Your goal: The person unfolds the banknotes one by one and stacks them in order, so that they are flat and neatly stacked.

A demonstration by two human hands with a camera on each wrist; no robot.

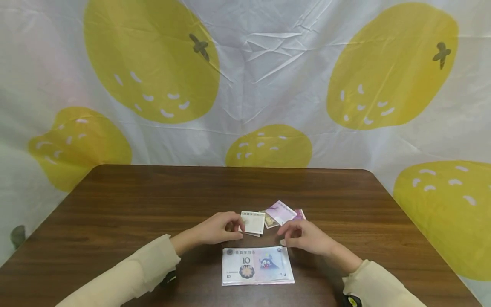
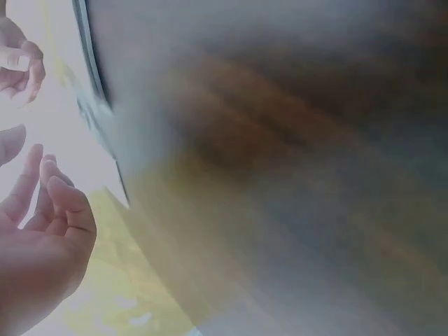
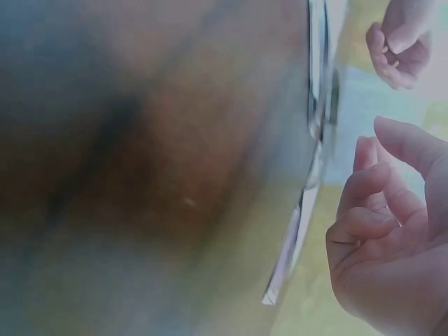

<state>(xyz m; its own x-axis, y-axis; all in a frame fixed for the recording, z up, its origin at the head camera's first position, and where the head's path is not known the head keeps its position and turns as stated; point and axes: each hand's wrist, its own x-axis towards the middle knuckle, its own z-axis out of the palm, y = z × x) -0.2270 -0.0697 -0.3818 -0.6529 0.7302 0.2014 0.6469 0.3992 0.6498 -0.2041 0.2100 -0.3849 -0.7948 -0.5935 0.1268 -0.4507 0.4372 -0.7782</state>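
A stack of notes [image 1: 257,265], the top one marked 10, lies flat near the front of the table. Behind it are pale notes [image 1: 253,222], a brownish note [image 1: 270,221], a light purple note [image 1: 281,212] and a pink note [image 1: 300,214], partly overlapping. My left hand [image 1: 222,228] is at the left edge of the pale notes, fingers loosely bent. My right hand [image 1: 307,238] hovers just right of the loose notes, behind the stack's right corner. In the wrist views, the left hand [image 2: 52,238] and right hand [image 3: 392,238] have thumb and fingers apart, with nothing between them.
The dark wooden table [image 1: 153,187] reaches back to a hanging white cloth [image 1: 276,98] printed with large yellow fruit. Dark bands with yellow show at both sleeve cuffs. Something dark and rounded [image 1: 17,236] is at the far left beyond the table's edge.
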